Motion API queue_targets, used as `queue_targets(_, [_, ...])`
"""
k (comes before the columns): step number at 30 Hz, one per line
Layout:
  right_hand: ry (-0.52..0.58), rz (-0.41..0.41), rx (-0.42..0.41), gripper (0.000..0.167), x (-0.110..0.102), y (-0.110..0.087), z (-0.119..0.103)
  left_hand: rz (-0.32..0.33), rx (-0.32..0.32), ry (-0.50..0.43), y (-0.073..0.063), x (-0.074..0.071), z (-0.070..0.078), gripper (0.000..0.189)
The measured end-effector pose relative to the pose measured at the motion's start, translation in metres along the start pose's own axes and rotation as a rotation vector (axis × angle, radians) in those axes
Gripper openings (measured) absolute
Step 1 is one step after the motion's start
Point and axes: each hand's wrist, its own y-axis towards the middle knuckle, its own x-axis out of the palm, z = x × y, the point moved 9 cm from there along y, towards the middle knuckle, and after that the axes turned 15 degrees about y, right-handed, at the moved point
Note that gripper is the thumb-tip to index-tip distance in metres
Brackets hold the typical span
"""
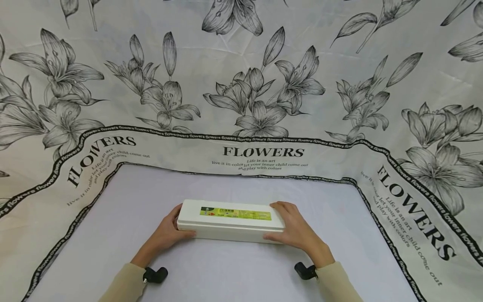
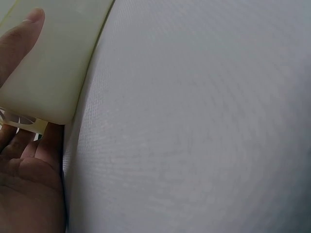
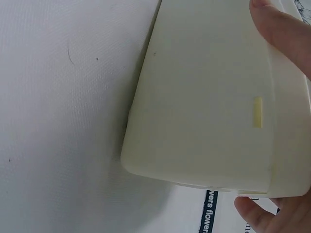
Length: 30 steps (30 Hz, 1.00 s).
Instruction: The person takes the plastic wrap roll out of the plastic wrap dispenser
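A long white plastic box [image 1: 231, 233] with a lid lies crosswise on the white cloth, a green and yellow label [image 1: 235, 213] on its top. My left hand [image 1: 170, 232] grips its left end, thumb on the front face and fingers round the end. At the other end my right hand [image 1: 297, 228] holds it, thumb on the front near the corner and fingers over the far side. The left wrist view shows the box's smooth side [image 2: 58, 63] under the thumb. In the right wrist view a small yellowish slot [image 3: 258, 112] marks its side. The inside is hidden by the lid.
White cloth [image 1: 234, 272] covers the surface under the box. Behind and at both sides rises a curtain-like fabric [image 1: 264, 163] with printed lilies and lettering. A black wrist device [image 1: 155, 275] sits at the left cuff, another [image 1: 305, 271] at the right.
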Motion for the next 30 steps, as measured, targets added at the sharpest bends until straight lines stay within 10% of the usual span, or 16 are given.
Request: queue_targets(30, [0.044,0.057,-0.052,0.089,-0.006,0.004,-0.002,-0.016,0.046,-0.032,-0.001,0.002,0.0,0.113])
